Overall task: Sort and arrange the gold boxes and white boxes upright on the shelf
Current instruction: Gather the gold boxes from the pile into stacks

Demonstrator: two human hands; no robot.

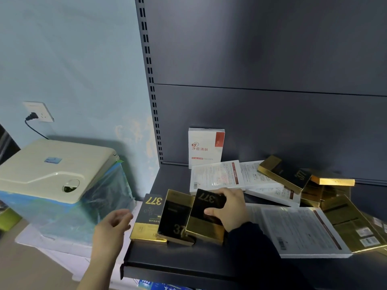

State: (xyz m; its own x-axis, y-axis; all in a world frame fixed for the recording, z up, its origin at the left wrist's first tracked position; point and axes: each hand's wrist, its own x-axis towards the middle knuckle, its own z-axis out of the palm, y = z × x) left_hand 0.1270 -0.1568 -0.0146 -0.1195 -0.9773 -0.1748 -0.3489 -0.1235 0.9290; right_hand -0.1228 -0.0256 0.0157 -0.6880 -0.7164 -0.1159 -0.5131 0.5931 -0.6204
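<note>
Right hand (230, 208) gripping gold box (204, 229) on shelf (178, 258), left hand (113, 226) spread — beside shelf

Bare shelf (188, 262) strip along front edge, standing gold boxes (176, 216) crowd left edge, tumbled box heap (282, 174) blocks right and back

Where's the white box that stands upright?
Head view: upright white box stands back left on the shelf, against the dark panel, behind flat white boxes.
</note>
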